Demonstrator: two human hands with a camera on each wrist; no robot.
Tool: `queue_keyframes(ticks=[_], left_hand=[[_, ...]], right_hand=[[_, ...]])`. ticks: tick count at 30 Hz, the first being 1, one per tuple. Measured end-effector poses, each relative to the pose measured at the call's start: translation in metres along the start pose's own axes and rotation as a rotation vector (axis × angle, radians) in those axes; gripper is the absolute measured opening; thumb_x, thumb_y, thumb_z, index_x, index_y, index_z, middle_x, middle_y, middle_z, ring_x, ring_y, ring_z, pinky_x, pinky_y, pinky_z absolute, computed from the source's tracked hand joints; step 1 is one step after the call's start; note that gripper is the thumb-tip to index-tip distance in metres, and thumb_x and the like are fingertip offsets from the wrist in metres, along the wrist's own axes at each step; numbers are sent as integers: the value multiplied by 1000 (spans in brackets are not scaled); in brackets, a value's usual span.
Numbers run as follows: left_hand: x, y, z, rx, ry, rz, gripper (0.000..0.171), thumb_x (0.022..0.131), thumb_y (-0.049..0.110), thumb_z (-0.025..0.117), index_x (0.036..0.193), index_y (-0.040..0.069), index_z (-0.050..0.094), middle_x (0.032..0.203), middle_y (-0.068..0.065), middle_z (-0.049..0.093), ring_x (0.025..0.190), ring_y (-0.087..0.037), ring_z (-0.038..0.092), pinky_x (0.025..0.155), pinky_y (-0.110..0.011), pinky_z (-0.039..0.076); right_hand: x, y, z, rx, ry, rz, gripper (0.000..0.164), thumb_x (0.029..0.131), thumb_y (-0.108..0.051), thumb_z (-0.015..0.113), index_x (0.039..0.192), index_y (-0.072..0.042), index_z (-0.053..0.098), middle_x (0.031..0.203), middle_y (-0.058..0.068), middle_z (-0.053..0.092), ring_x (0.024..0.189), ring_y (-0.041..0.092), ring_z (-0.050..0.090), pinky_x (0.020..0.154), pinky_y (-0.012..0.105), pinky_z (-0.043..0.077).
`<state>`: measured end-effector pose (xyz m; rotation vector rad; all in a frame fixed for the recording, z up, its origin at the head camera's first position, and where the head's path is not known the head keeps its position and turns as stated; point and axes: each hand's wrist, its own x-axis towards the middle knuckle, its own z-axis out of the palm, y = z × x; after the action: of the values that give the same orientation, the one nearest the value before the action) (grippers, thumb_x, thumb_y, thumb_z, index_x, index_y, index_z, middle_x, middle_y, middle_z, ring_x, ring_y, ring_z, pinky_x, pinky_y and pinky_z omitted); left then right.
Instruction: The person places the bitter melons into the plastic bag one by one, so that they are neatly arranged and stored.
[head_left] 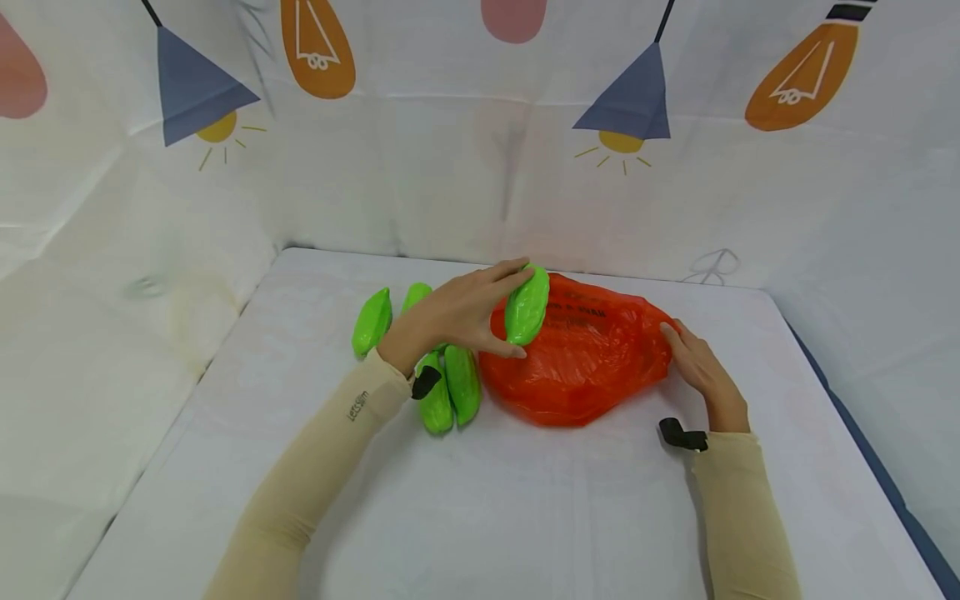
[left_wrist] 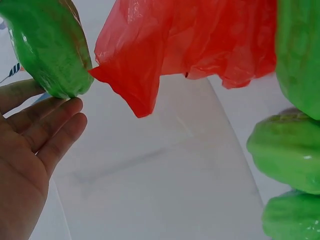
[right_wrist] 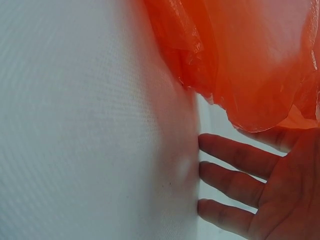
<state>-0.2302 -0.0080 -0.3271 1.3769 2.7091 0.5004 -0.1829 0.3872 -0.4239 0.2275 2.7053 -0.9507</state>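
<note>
A glossy green ribbed fruit (head_left: 527, 305), like a starfruit, is in my left hand (head_left: 467, 310), held at its ends between thumb and fingertips. It is raised in front of the left part of a red plastic bag (head_left: 573, 375). In the left wrist view, fingertips touch the lower end of the fruit (left_wrist: 52, 50), and the bag's loose edge (left_wrist: 145, 65) hangs beside it. My right hand (head_left: 702, 371) pinches the bag's right side; in the right wrist view its other fingers (right_wrist: 237, 152) are spread below the plastic. The bag's inside is hidden.
Left of the bag lie several more green fruits (head_left: 462, 385), one standing apart at the far left (head_left: 372, 322); my left forearm partly covers the group. The white table (head_left: 480, 517) meets a printed cloth backdrop (head_left: 427, 183) at its back edge.
</note>
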Motion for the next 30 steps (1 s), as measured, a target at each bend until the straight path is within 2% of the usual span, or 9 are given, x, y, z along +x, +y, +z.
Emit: queue_keyframes(ticks=[9,18,30], left_hand=[[12,3,10,-7,-41,13,108,77,63,71,157,13,20,164,-6,18,145,-26,33,114,-43,38],[23,10,21,34,-92,10,109,77,68,68,157,14,20,164,-6,19,145,-25,33,114,-41,38],[41,8,30,12,-165,-48,110,76,69,68,158,14,19,165,-5,16,146,-25,31,115,-41,36]], right_hand=[[1,1,0,-10,5,-22,86,101,-62,13,154,4,-2,158,31,4,145,53,7,115,68,11],[1,2,0,-23,6,-33,85,101,-61,12,154,4,-1,158,32,7,144,54,10,114,68,12],[1,1,0,-31,12,-34,84,101,-61,13,154,4,0,158,32,8,144,53,10,115,67,12]])
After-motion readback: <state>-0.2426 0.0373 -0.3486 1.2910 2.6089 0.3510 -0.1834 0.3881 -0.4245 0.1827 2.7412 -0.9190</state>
